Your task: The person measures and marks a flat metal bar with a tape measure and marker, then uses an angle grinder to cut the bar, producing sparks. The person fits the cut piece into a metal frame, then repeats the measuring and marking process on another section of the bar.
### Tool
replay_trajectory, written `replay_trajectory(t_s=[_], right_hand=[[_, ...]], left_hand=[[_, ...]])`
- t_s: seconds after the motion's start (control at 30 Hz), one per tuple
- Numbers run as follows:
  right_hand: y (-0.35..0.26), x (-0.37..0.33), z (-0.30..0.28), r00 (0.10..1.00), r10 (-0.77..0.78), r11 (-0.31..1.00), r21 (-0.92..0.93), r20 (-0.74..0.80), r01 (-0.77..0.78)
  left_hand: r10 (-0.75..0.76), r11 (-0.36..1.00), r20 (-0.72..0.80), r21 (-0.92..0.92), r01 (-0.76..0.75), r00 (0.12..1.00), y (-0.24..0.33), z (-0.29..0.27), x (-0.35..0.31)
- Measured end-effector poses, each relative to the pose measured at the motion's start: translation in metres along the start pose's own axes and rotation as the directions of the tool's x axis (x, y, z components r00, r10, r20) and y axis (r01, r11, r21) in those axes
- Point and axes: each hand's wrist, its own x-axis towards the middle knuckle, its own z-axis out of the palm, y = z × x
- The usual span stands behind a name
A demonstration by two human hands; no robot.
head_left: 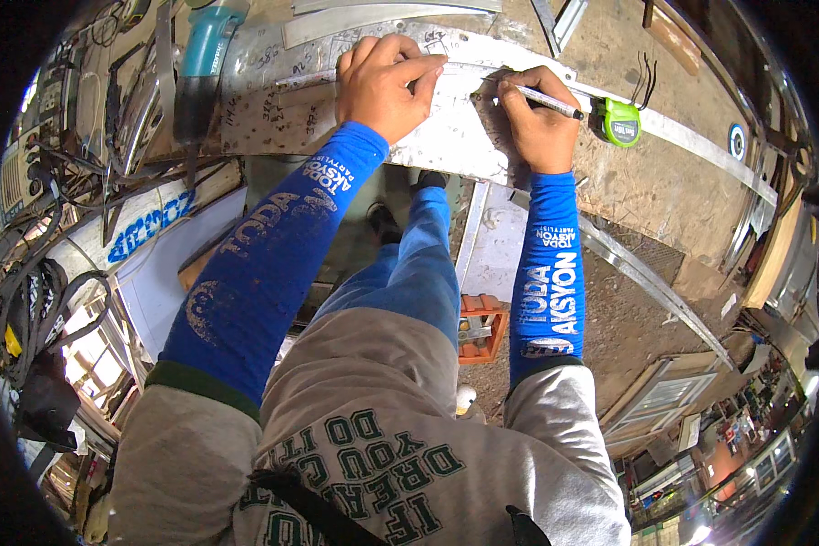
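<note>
My left hand (387,86) bears down on a long, narrow metal bar (473,67) lying across the worktop, its thumb and forefinger pressed together at the bar. Whether the fingers also hold a tape there is hidden. In my right hand (541,127) is a slim marker pen (551,102), gripped between thumb and fingers, its tip side pointing left toward the bar. Just right of that hand sits a lime-green tape measure (621,123) beside the bar. Under both hands lies a pale board (464,118) covered with handwritten marks.
A teal and black power tool (211,45) stands at the upper left, near cables (41,309). Flat metal strips (382,23) lie at the far edge. A round roll (737,142) rests on the right worktop. Below is an orange crate (484,329); a framed panel (664,400) lies lower right.
</note>
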Motion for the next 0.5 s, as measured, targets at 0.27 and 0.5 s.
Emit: replay_trajectory(t_s=[0.27, 0.5], right_hand=[[-0.0038, 0.0008, 0.0000, 1.000, 0.002, 0.999, -0.036, 0.003, -0.002], [-0.0020, 0.0012, 0.0005, 1.000, 0.003, 1.000, -0.021, 0.007, -0.003]], left_hand=[[0.006, 1.000, 0.000, 0.007, -0.006, 1.000, 0.0003, 0.0003, -0.0007], [0.011, 1.000, -0.007, 0.010, -0.011, 1.000, -0.0003, 0.0007, -0.0004]])
